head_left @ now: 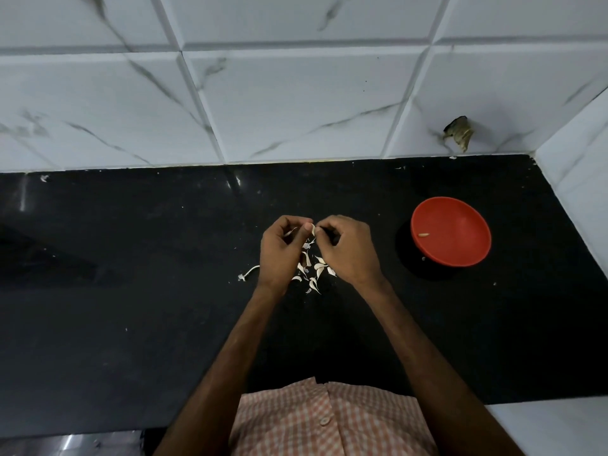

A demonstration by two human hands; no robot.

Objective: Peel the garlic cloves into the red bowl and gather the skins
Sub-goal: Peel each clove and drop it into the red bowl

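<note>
My left hand (279,250) and my right hand (348,246) meet above the black counter (131,291), both pinching one small garlic clove (312,229) between their fingertips. A strip of skin sticks out of the left hand's fingers. Under and between the hands lies a scatter of several pale garlic cloves and skins (314,271). A stem piece (248,273) lies just left of my left wrist. The red bowl (460,245) stands to the right of my right hand and holds one peeled clove (424,234).
A white marble-look tiled wall (296,93) runs behind the counter and turns forward at the far right. A broken hole in the tile (459,131) sits above the bowl. The counter's front edge lies near my checked shirt (329,419).
</note>
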